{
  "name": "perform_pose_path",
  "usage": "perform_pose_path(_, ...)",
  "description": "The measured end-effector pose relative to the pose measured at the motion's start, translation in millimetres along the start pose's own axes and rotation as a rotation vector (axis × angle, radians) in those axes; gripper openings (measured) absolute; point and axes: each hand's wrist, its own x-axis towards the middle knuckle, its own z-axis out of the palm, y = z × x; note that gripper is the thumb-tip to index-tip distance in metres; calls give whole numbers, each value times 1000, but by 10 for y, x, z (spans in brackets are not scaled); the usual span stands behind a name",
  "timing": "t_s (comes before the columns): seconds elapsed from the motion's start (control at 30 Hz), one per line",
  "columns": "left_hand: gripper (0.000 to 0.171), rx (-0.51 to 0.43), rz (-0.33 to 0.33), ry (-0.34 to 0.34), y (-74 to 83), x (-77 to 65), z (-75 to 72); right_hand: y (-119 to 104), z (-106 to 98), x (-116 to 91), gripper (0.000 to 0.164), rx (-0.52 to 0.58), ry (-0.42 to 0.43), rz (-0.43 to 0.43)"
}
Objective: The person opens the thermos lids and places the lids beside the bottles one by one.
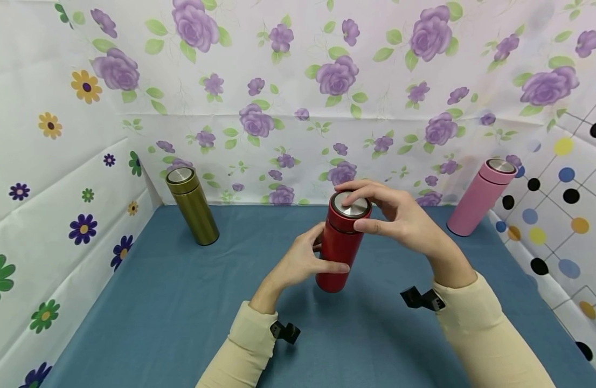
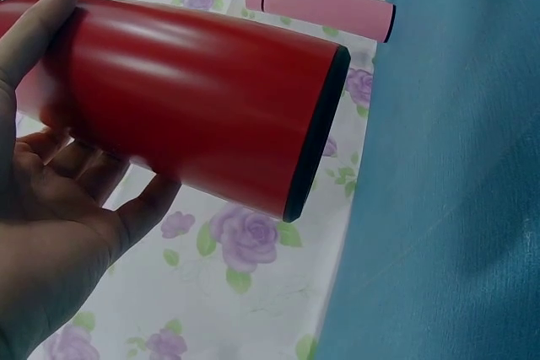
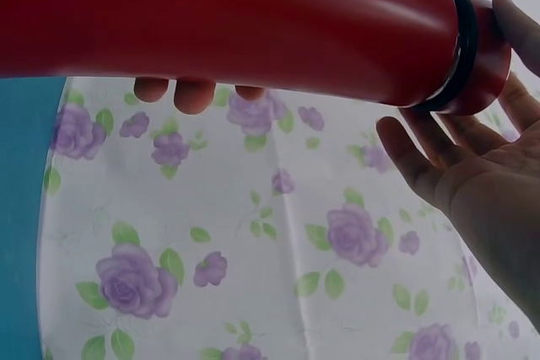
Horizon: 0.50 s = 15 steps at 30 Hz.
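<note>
A red thermos flask (image 1: pixel 334 253) with a silver-topped lid (image 1: pixel 354 207) is held slightly tilted in front of me. My left hand (image 1: pixel 303 258) grips its body, thumb across the near side and fingers behind. In the left wrist view, the flask's black-rimmed base (image 2: pixel 319 132) stands clear of the blue cloth. My right hand (image 1: pixel 395 215) holds the lid from the right, with the thumb at its near side and fingers over the top. A dark band (image 3: pixel 456 48) shows between lid and body in the right wrist view.
An olive-gold flask (image 1: pixel 193 207) stands at the back left, and a pink flask (image 1: pixel 482 196) at the back right. Blue cloth (image 1: pixel 147 323) covers the table. Flower-printed sheeting (image 1: pixel 278 81) rises behind, with patterned sheets on both sides.
</note>
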Motion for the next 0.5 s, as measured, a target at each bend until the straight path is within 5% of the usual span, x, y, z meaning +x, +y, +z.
perform_pose_path(0.5,74,-25,-3,-55,13,-6,-2,-1,-54,9,29,112,-60,11)
